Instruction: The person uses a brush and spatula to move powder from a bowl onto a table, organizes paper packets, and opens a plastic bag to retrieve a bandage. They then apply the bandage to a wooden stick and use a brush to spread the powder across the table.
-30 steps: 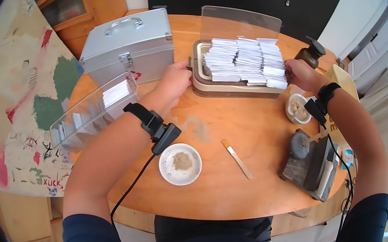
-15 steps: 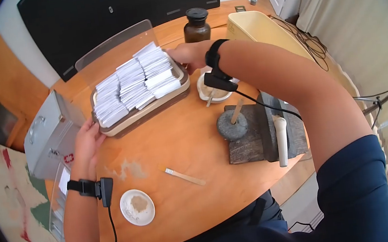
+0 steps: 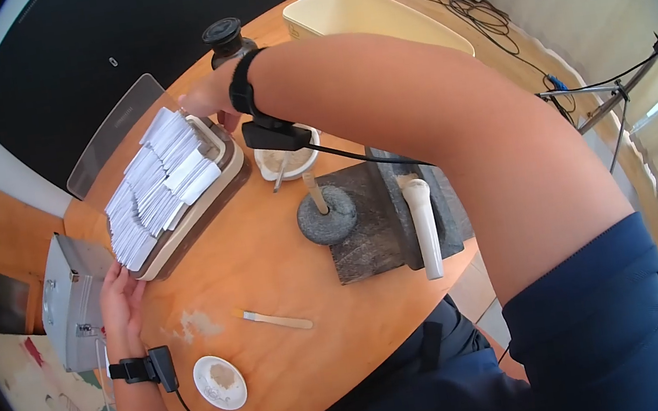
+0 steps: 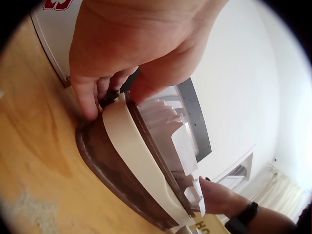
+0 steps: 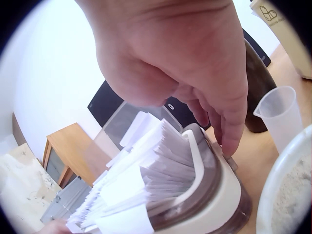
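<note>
A cream and brown storage box stands on the table, its clear lid raised at the back. White paper packets fill it in tight rows. At its left end my left hand grips the box, with fingers down the outer side and the thumb over the rim. My right hand holds the opposite end; its fingertips touch the outer side. The hand hides part of that end in the head view.
A dark jar and a white bowl of powder flank the right hand. A silver case is at left. Nearer me are a small dish, a brush, a round stone and a white pestle.
The head view has swung to the right, so the box and table appear farther left and turned. Both hands stay at the box's two ends.
</note>
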Demonstrator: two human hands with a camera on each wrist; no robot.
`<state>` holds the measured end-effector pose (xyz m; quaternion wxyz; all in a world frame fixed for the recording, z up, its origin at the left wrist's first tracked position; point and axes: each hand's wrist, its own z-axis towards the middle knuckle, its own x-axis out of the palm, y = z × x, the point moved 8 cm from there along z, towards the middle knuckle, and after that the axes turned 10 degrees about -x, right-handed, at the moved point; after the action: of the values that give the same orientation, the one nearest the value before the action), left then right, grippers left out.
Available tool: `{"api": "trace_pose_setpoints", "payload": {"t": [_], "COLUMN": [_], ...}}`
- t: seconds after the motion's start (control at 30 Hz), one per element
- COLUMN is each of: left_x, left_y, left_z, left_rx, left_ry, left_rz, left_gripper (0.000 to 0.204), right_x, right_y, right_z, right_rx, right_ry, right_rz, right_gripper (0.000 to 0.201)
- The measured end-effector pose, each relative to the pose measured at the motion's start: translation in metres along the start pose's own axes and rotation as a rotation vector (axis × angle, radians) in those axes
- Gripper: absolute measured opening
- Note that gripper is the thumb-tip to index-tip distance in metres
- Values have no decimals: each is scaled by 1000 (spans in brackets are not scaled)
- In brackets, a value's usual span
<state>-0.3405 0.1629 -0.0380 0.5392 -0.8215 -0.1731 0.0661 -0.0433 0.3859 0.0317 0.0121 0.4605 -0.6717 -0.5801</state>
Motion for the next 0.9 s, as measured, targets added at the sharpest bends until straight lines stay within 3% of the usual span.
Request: {"api": "trace_pose_setpoints", "payload": {"t": [0.1, 0.2, 0.33, 0.43, 0.47, 0.53, 0.6, 0.63, 0.8, 0.9], "left_x": [1, 1, -3, -4, -6, -2, 0, 0, -2, 3], "left_y": [-2, -3, 0, -1, -2, -8, -6, -7, -6, -6], "left_z": [1, -2, 0, 1, 2, -1, -2, -2, 0, -4], "left_rx": [2, -15, -56, -67, -75, -67, -72, -61, -34, -39], "left_ry": [26, 8, -23, -27, -19, -44, -67, -63, -77, -82], "left_rz": [20, 8, 17, 40, 56, 65, 66, 72, 75, 44], "left_gripper": [38, 38, 36, 35, 34, 34, 33, 32, 32, 34], "right_x": [-18, -24, -31, -22, -21, -5, 2, 11, 16, 12], "right_y": [23, 40, 34, 29, 23, 7, 6, -8, -16, -11], "right_z": [-36, -59, -66, -46, -49, -18, -13, -7, 7, 17], "right_rx": [-18, -210, -259, -312, -253, -161, -270, -48, -117, -175], "right_ry": [-12, 82, 93, 122, 41, 117, 69, 75, 112, 188], "right_rz": [-176, -346, -315, -443, -272, -209, -160, -47, 28, 17], "right_gripper": [59, 47, 45, 47, 54, 64, 69, 70, 72, 60]}}
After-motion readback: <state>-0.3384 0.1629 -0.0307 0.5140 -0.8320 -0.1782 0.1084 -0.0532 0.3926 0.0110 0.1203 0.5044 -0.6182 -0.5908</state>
